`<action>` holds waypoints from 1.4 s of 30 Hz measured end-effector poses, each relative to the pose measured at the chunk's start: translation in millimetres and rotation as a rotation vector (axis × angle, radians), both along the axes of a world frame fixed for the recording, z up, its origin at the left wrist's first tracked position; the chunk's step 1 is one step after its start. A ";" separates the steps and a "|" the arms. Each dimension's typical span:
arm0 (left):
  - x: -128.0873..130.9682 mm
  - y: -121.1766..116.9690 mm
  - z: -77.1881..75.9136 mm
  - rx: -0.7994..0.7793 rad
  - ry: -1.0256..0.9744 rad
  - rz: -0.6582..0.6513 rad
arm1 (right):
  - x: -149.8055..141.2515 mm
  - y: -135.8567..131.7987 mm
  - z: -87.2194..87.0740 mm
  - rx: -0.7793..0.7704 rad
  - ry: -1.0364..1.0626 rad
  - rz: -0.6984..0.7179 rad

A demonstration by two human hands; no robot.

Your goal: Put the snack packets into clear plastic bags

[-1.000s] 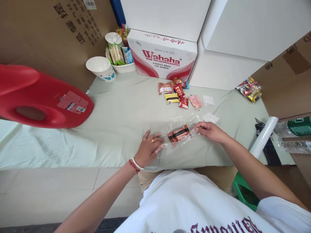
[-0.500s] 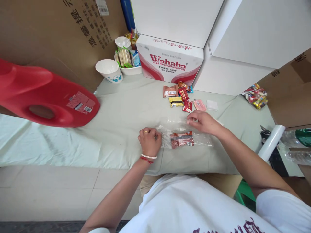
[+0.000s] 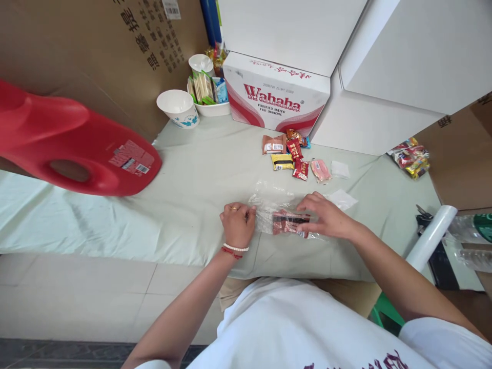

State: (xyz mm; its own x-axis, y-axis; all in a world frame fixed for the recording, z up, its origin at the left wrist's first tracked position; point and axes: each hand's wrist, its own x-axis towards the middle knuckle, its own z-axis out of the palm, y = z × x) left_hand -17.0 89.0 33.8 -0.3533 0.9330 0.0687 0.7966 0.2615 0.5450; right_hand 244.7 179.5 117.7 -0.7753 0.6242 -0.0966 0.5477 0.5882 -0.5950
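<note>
Oblong reddish-brown packet (image 3: 284, 220) lies amid crinkled clear film (image 3: 265, 200), between the hands: left hand (image 3: 237, 225) curled at the film's edge, its hold unclear; right hand (image 3: 325, 216) parted, thumb over packet. Beyond, pillow-shaped wrapped sweets (image 3: 295, 149).

Film (image 3: 269, 197) before packets (image 3: 282, 162); carton (image 3: 274, 97) behind

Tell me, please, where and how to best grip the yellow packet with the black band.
Probably pinch the yellow packet at its left end, coming from the near left: it lies flat, a brown packet behind and red packets at its right, leaving that end free.
</note>
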 end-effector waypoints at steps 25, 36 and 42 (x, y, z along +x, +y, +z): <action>0.2 39.8 10.9 -0.215 -0.009 -0.118 | -61.3 48.7 4.3 0.113 -0.241 -0.009; -19.7 17.1 15.1 -0.107 -0.134 -0.174 | -31.2 -46.4 -18.6 0.372 -0.336 0.254; -10.2 -16.1 42.9 -0.095 -0.695 -0.199 | -31.5 -52.7 -41.7 0.351 -0.131 0.212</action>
